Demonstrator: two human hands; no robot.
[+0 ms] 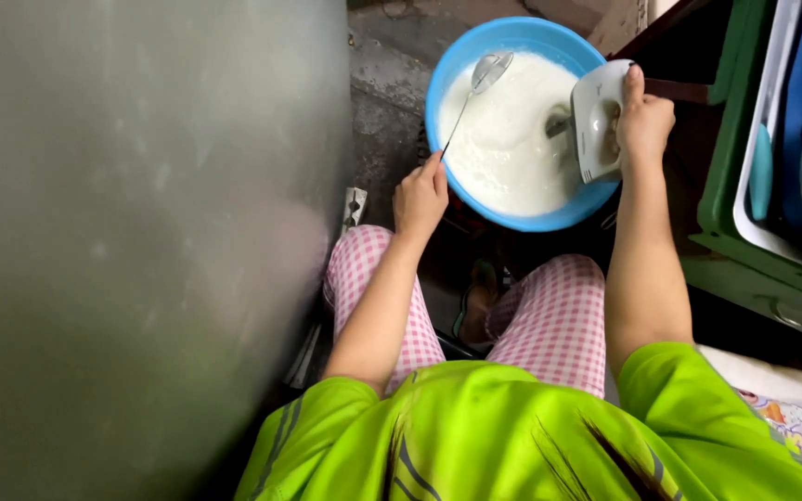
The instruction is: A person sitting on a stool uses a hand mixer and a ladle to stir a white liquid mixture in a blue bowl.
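In the head view, the person sits low and looks down at a blue bowl (522, 215) that stands on the floor just in front of the knees. The bowl is filled almost to the rim with a white, foamy batter (503, 139).

The right hand (644, 119) is closed around the handle of a white hand mixer (596, 116), with the thumb lying along the top. The mixer body stands over the right side of the bowl, and its beaters go down into the batter; they are mostly hidden there. The mixer looks like hard plastic, stiff and somewhat heavy because of the motor, so the handle on top is the natural place to hold it, with a full grip.

The left hand (421, 197) is closed on the end of a thin metal skimmer (472, 97). It holds only the far tip of the long handle, just outside the left rim. The round head of the skimmer lies over the batter near the far side of the bowl. This tool seems light and stiff, but the handle is thin and could turn between wet fingers.

The bowl looks like thin plastic, so it is probably heavy with batter and a little flexible; it is better taken by the rim on two sides. The batter is soft and can splash easily.

To the right stands a green crate (726, 186) with a white tray (756, 218).
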